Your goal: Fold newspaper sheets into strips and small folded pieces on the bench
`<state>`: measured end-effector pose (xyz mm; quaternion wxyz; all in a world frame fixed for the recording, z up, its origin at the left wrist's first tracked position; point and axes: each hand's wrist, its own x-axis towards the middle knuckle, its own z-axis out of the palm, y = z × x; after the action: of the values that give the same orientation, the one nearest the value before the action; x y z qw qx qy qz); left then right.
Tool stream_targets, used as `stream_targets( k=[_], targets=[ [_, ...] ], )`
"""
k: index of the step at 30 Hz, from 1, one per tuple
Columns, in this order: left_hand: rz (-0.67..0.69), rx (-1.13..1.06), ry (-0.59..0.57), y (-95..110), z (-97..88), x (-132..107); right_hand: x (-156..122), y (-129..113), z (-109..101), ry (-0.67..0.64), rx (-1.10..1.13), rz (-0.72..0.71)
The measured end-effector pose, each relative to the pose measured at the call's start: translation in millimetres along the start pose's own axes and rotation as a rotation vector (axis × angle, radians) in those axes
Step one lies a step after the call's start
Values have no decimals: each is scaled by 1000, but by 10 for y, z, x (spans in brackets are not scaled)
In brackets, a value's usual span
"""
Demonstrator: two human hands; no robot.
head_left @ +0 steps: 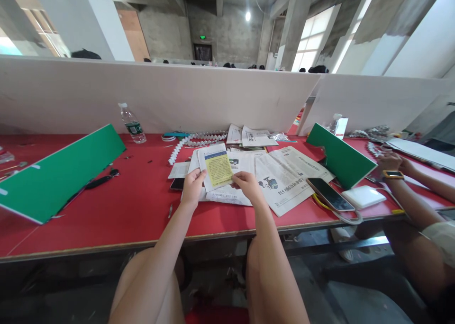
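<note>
Left hand (192,187) and right hand (247,186), fingers closed, pinched opposite edges of a white rectangular paper sheet with yellow printed panel (218,167), left of the grey printed newspaper (289,184).

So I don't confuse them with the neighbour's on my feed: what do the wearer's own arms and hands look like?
The left hand and right hand are bare, without gloves. The forearms show no sleeves, watches, bracelets, cables or obvious markings; a thin ring would be too small to rule out. The orange watch is worn by the neighbour.
</note>
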<state>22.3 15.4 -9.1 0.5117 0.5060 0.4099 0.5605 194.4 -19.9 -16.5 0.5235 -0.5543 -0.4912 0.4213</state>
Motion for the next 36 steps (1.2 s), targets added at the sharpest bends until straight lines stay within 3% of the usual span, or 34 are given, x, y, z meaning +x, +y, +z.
stream_targets(
  k=[7, 12, 18, 20, 22, 24, 26, 29, 32, 36],
  targets=[
    [1, -74, -11, -6, 39, -12, -51, -103, -16, 65, 56, -21],
    [-22, -95, -21, 20, 66, -37, -41, -108, -16, 155, 5, -130],
    [-274, 16, -154, 31, 119, -96, -27, -99, -62, 333, -21, -224],
    [-304, 90, -123, 16, 106, -90, -50, -120, -82, 398, -66, -249],
    [-204, 204, 44, 16, 72, -74, -79, -146, -93, 422, -154, -294],
    [35, 399, 224, 45, 34, -68, -102, -168, -88, 395, -238, -366],
    [316, 627, 274, 96, 18, -89, -114, -182, -64, 321, -283, -433],
    [565, 854, 75, 149, 60, -177, -123, -204, -10, 163, -300, -483],
    [574, 933, -140, 129, 140, -285, -138, -237, 33, 33, -308, -508],
    [522, 981, -126, 81, 199, -371, -158, -268, 45, -66, -295, -520]
  ],
)
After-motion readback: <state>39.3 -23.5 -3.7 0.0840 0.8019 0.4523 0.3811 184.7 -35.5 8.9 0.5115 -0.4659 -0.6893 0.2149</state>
